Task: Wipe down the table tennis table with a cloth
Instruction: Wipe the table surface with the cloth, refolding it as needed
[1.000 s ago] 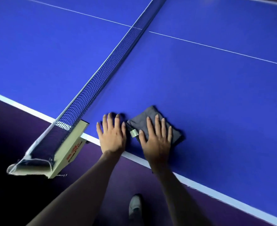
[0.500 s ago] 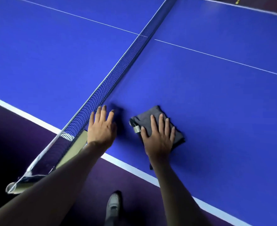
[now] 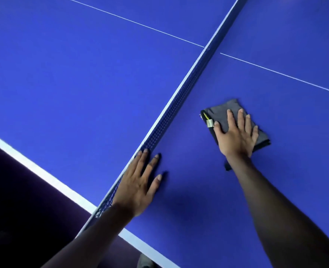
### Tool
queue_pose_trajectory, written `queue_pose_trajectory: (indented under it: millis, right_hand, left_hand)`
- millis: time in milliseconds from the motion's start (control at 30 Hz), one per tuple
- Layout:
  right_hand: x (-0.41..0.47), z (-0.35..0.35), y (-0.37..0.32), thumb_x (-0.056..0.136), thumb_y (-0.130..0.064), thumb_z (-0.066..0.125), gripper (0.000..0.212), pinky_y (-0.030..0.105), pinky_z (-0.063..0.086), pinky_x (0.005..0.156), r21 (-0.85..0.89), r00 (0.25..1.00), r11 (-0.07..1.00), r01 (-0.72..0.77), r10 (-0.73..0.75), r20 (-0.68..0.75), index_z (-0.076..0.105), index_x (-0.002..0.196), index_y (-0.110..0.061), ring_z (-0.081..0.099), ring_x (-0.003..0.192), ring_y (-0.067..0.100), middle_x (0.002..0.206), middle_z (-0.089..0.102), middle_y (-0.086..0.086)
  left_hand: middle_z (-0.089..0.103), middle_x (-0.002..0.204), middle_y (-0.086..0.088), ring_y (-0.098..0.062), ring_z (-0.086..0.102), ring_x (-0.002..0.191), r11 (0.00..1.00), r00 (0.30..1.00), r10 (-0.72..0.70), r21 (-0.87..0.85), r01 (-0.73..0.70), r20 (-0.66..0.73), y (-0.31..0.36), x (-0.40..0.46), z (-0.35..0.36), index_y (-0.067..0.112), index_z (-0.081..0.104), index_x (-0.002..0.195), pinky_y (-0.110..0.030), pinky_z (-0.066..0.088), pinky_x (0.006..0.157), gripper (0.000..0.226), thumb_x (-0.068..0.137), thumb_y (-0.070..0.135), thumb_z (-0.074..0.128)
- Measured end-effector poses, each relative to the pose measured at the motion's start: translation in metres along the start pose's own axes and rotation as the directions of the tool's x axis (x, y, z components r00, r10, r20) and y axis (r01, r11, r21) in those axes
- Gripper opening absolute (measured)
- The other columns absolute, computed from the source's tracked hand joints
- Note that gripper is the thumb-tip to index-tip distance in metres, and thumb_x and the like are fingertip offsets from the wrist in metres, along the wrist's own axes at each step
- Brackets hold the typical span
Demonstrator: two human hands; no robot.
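A folded dark grey cloth [image 3: 220,112] with a small pale tag lies on the blue table tennis table [image 3: 82,74], right of the net. My right hand [image 3: 237,135] presses flat on the cloth with straight, spread fingers. Nearer the table's white front edge, my left hand [image 3: 140,182] rests flat on the bare blue surface, its fingers alongside the foot of the net. Neither hand grips anything.
The dark net [image 3: 181,97] with its white top band runs diagonally from the near edge up to the top right. White lines cross both halves of the table. Beyond the table's near edge lies dark purple floor [image 3: 14,190], with part of a shoe [image 3: 145,261] below.
My right hand has pushed the cloth farther from the near edge, deeper onto the table. My left hand has slid forward and toward the net. The net post has left the view.
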State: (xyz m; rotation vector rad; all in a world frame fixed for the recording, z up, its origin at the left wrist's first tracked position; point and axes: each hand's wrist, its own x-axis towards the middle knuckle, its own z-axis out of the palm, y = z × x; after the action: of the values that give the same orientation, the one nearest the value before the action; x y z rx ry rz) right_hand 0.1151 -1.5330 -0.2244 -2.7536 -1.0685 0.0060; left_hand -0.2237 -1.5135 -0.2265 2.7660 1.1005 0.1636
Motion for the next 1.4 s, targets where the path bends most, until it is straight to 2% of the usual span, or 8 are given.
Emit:
queue_pose_trajectory:
  millis: [333,433,500,600,733,900,1100,1400]
  right_hand:
    - [-0.065,0.016,-0.036,0.099,-0.062,0.045,0.062,0.055,0.018,0.126,0.068,0.971,0.983,0.173,-0.159,-0.18,0.05,0.154,-0.031,0.032,0.154,0.028,0.166,0.038,0.005]
    - [-0.139,0.021,-0.047,0.099,-0.058,0.054,0.056,0.056,0.027,0.122,0.121,0.934,0.953,0.276,-0.237,-0.267,0.06,0.146,-0.027,0.043,0.148,0.032,0.16,0.047,0.008]
    - [-0.191,0.014,-0.052,0.099,-0.062,0.054,0.058,0.056,0.027,0.122,0.15,0.921,0.933,0.326,-0.278,-0.273,0.06,0.146,-0.028,0.043,0.149,0.031,0.161,0.047,0.007]
    - [-0.268,0.005,-0.054,0.096,-0.068,0.054,0.064,0.055,0.027,0.123,0.162,0.913,0.91,0.381,-0.343,-0.221,0.058,0.147,-0.03,0.04,0.151,0.028,0.162,0.045,0.005]
    - [-0.329,-0.001,-0.05,0.095,-0.067,0.056,0.061,0.054,0.027,0.124,0.183,0.911,0.897,0.403,-0.374,-0.173,0.06,0.146,-0.032,0.04,0.15,0.028,0.162,0.045,0.004]
    - [-0.32,-0.003,-0.052,0.099,-0.058,0.054,0.053,0.054,0.027,0.123,0.143,0.92,0.911,0.388,-0.373,-0.118,0.058,0.146,-0.034,0.038,0.152,0.026,0.164,0.041,-0.001]
    - [-0.224,0.008,-0.074,0.101,-0.054,0.05,0.053,0.052,0.024,0.124,0.075,0.949,0.958,0.278,-0.262,-0.176,0.053,0.151,-0.034,0.036,0.153,0.024,0.165,0.041,-0.002]
    - [-0.046,0.04,-0.1,0.103,-0.035,0.056,0.048,0.053,0.021,0.124,0.15,0.97,0.98,0.132,-0.097,-0.221,0.054,0.148,-0.018,0.037,0.152,0.022,0.161,0.047,0.003]
  left_hand:
    - [0.017,0.169,-0.009,-0.024,0.008,0.158,0.98,0.992,-0.105,-0.164,0.116,0.074,-0.001,0.006,-0.011,0.025,0.016,0.163,-0.033,0.0,0.128,0.071,0.101,0.06,0.02]
    - [0.022,0.167,-0.011,-0.025,0.008,0.158,0.968,0.979,-0.133,-0.194,0.162,0.156,0.007,0.004,-0.021,0.017,0.034,0.158,-0.031,-0.003,0.126,0.079,0.094,0.059,0.016]
    - [0.043,0.156,-0.015,-0.031,0.027,0.152,0.933,0.971,-0.152,-0.299,0.202,0.183,0.022,-0.004,-0.04,0.007,0.059,0.138,-0.036,0.018,0.125,0.07,0.093,0.051,0.029]
    - [0.066,0.119,-0.008,-0.027,0.06,0.117,0.838,0.97,-0.242,-0.496,0.227,0.036,0.045,-0.032,-0.081,0.012,0.071,0.104,-0.033,0.044,0.099,0.025,0.093,0.023,0.051]
    - [0.072,0.098,0.006,-0.015,0.067,0.091,0.776,0.934,-0.341,-0.592,0.217,-0.104,0.048,-0.072,-0.124,0.019,0.071,0.101,-0.034,0.054,0.084,0.023,0.094,0.006,0.053]
    - [0.063,0.123,0.007,-0.022,0.056,0.113,0.941,0.935,-0.217,-0.314,0.124,-0.281,0.008,-0.081,-0.149,0.025,0.065,0.116,-0.044,0.048,0.094,0.027,0.091,0.013,0.063]
    - [0.051,0.14,0.002,-0.023,0.044,0.131,0.864,0.95,-0.3,-0.396,0.31,0.088,-0.031,-0.04,-0.138,0.031,0.042,0.147,-0.047,0.045,0.104,0.06,0.094,0.036,0.068]
    - [0.056,0.108,0.014,-0.016,0.056,0.104,0.846,0.888,-0.28,-0.344,0.408,0.366,-0.064,0.0,-0.105,0.036,0.056,0.109,-0.039,0.048,0.089,0.013,0.098,0.042,0.054]
